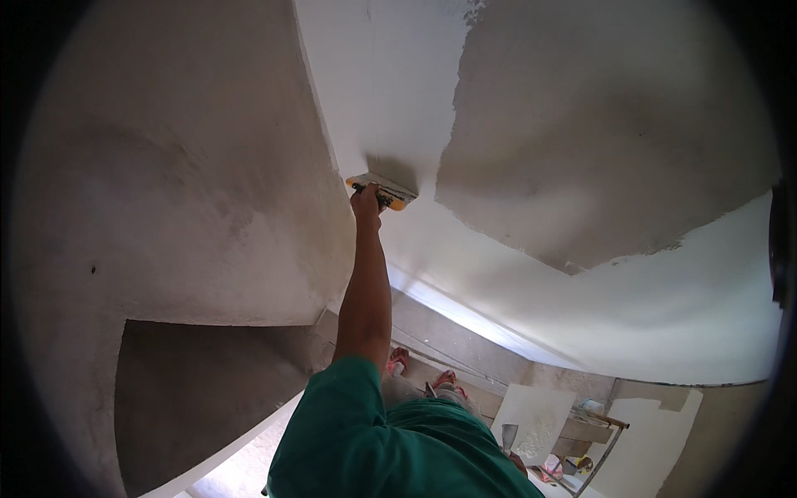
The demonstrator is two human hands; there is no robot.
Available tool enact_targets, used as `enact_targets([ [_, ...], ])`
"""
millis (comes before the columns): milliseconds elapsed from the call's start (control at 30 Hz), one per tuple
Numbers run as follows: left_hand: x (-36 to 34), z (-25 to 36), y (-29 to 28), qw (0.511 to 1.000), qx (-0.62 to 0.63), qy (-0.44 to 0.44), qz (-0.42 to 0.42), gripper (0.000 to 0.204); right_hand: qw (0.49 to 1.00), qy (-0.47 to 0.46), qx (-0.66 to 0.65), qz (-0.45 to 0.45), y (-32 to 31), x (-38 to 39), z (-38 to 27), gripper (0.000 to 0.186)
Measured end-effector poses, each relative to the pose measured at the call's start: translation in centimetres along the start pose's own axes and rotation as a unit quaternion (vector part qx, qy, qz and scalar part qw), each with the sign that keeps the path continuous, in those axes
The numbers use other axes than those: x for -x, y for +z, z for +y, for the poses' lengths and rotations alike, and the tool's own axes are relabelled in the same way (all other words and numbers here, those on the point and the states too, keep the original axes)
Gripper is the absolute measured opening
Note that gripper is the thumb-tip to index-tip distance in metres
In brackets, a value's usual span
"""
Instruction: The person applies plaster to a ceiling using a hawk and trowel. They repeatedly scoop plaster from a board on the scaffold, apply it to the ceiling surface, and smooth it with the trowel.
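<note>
Grey wall point(207, 183) fills everything left of the wide scraper point(397, 190), smooth white coating point(390, 91) stretches above it, and a ragged-edged grey patch point(573, 158) sits off to its right. And there's that scraper, tilted, right near the corner where grey meets white, yellow-orange ends showing, a shadow just above it! My left hand point(367, 202) has it, fingers wrapped snugly round the handle, bare forearm stretched long out of my green sleeve point(344, 398). Is the blade's edge touching the coating? Can't tell from here. Now, well below the scraper and to its right, just a sliver of my right hand point(516, 461) peeks past my shirt, right beside a small putty knife point(509, 435); how those fingers are set, I can't tell. Same side of the scraper: a white board point(535, 402) with rough smears, then a metal frame point(610, 452) farther out. Below the scraper, my red footwear point(399, 358); to its lower left, a dark opening point(199, 398).
</note>
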State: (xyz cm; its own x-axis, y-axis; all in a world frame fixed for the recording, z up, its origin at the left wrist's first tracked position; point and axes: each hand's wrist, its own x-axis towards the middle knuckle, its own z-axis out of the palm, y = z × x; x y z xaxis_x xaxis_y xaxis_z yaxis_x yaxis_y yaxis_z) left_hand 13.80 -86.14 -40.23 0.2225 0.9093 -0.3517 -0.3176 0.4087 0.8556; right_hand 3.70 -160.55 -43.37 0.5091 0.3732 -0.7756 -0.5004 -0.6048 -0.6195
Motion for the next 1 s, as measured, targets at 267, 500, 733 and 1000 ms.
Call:
enact_targets([
  [267,6.8,20.3,10.7,0.987,-0.087,0.131,-0.02,0.03,0.988,-0.152,0.013,-0.037,1.1,0.2,-0.9,0.04],
  [500,18.1,41.4,19.6,0.919,-0.073,0.326,-0.21,0.023,0.977,0.102,-0.178,-0.048,-1.6,-8.9,6.9,0.042],
  [733,14.2,25.4,7.1,0.935,0.101,0.288,-0.184,0.033,0.963,0.141,-0.223,-0.044,-3.0,-8.6,9.3,0.034],
  [1000,6.6,-1.9,-1.7,0.999,0.042,-0.001,-0.004,0.024,0.975,0.14,-0.172,-0.005,-3.3,-3.5,6.0,0.035],
])
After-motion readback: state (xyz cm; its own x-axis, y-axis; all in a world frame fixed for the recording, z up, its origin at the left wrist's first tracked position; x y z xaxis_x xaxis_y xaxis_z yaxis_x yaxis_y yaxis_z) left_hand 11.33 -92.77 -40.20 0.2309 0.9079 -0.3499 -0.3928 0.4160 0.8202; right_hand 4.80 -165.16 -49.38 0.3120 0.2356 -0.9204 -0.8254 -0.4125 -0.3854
